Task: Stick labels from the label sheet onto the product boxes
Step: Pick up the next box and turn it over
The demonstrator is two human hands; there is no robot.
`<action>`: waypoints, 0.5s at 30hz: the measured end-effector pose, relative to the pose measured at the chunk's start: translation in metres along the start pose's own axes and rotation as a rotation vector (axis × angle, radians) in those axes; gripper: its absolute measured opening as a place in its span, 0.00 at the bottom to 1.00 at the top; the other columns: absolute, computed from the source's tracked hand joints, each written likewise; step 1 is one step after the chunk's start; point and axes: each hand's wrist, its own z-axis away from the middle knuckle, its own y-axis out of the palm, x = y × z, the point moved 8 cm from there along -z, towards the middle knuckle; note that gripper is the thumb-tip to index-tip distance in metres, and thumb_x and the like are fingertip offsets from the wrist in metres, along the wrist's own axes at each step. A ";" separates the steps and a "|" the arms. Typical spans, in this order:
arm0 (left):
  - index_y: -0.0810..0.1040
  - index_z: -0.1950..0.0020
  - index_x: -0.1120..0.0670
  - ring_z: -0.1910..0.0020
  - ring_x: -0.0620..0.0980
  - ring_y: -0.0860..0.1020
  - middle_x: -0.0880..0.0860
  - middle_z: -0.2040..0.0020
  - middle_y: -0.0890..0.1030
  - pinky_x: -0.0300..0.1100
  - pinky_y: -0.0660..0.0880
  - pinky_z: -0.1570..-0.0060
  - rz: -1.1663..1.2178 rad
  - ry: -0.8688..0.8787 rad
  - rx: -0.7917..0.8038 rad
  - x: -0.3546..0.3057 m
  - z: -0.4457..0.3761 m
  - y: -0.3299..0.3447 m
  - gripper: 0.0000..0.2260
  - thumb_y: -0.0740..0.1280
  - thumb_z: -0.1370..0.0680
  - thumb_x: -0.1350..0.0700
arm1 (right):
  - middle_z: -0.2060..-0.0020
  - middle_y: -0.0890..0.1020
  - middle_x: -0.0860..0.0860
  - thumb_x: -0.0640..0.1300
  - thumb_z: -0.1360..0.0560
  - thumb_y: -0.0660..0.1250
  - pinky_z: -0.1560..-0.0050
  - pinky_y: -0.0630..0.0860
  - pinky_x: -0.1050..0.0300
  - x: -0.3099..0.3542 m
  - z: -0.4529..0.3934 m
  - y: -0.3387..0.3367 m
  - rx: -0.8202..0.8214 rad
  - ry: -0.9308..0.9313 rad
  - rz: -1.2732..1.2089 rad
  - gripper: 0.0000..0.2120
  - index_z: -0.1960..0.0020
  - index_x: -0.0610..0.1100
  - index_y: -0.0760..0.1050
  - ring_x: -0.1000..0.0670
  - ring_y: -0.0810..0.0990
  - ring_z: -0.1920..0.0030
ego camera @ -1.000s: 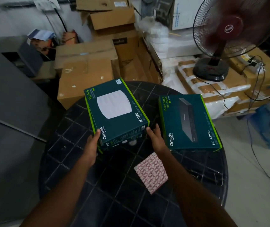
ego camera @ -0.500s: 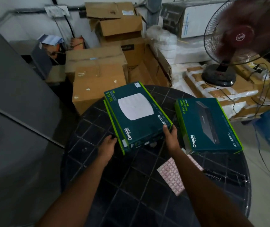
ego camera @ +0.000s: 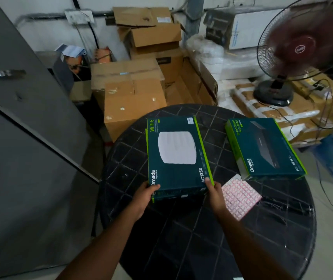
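Gripping the Wi-Fi box [ego camera: 176, 152] straighter than before, both hands' fingers [ego camera: 155, 186] hold it; two boxes, one label sheet [ego camera: 240, 196].

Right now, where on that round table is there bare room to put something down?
The near half of the table, between the forearms, is bare. A narrow strip separates the Wi-Fi box and switch box. The label sheet crowds the switch box's near corner.

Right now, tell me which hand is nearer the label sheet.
Right. The right hand grips the Wi-Fi box's near right corner, right beside the label sheet. The left hand grips the box's near left corner, farther away.
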 end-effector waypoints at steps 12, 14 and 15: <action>0.70 0.30 0.60 0.38 0.58 0.79 0.61 0.35 0.80 0.60 0.71 0.32 0.319 0.013 0.023 -0.016 0.037 -0.002 0.38 0.80 0.37 0.54 | 0.48 0.82 0.40 0.47 0.24 0.74 0.67 0.80 0.54 0.044 0.036 -0.009 0.065 0.009 -0.136 0.17 0.50 0.44 0.66 0.45 0.84 0.52; 0.68 0.30 0.56 0.40 0.60 0.80 0.63 0.36 0.80 0.62 0.71 0.32 0.291 0.042 0.057 -0.012 0.050 -0.004 0.39 0.78 0.39 0.62 | 0.41 0.81 0.39 0.41 0.29 0.77 0.66 0.81 0.55 0.039 0.040 -0.014 0.186 0.031 -0.208 0.21 0.45 0.45 0.68 0.45 0.85 0.49; 0.67 0.30 0.52 0.41 0.60 0.79 0.63 0.37 0.80 0.61 0.73 0.35 0.266 0.053 0.076 -0.009 0.057 -0.006 0.39 0.76 0.39 0.65 | 0.38 0.80 0.39 0.40 0.34 0.80 0.63 0.82 0.53 0.030 0.043 -0.019 0.252 0.056 -0.215 0.27 0.41 0.45 0.69 0.44 0.84 0.48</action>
